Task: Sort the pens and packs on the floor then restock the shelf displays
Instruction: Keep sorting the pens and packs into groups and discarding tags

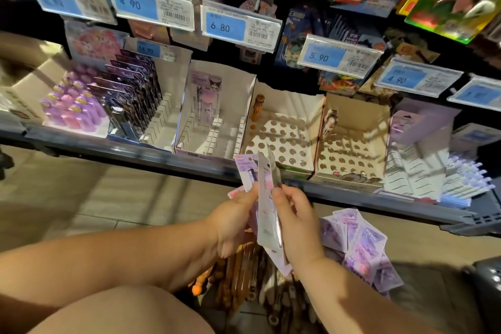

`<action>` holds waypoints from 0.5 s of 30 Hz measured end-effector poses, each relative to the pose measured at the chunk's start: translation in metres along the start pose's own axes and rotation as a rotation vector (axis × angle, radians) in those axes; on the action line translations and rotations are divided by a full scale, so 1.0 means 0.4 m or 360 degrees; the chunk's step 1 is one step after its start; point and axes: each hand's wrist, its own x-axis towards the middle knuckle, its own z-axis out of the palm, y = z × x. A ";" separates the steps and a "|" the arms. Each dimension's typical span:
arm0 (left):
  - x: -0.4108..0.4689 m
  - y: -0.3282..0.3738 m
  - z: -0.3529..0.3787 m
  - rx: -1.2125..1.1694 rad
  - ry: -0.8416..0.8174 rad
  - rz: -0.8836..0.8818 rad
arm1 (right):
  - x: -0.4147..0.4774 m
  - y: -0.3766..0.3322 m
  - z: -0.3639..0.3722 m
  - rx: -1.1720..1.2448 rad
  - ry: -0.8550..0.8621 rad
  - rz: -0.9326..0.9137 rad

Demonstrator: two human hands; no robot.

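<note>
Shop aisle, tiled floor (108,198). A low shelf (135,156) carries cardboard display boxes under price tags.

Both hands are up just in front of the shelf edge. Left hand (235,222) pinches a few purple carded packs (247,173). Right hand (295,225) pinches a pale pack (267,206) upright, touching them.

Slotted box (214,130) holds a single pack, and holed box (282,141) holds one brown pen (259,107).

Loose packs (363,241) and pens (244,274) lie on the floor below the hands.

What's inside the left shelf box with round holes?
One brown pen stands in a back hole of the box; the held packs cover part of its front.
</note>
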 end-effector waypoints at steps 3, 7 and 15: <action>0.000 -0.010 -0.016 0.0016 0.0056 0.0061 | -0.001 -0.005 0.005 0.0247 -0.0133 0.0103; -0.006 -0.008 -0.036 -0.0017 0.0109 0.0153 | 0.007 -0.006 0.014 0.0422 -0.0377 0.0236; -0.044 -0.013 -0.060 0.0039 0.0124 0.0350 | 0.010 -0.006 -0.001 0.0378 -0.0577 0.0304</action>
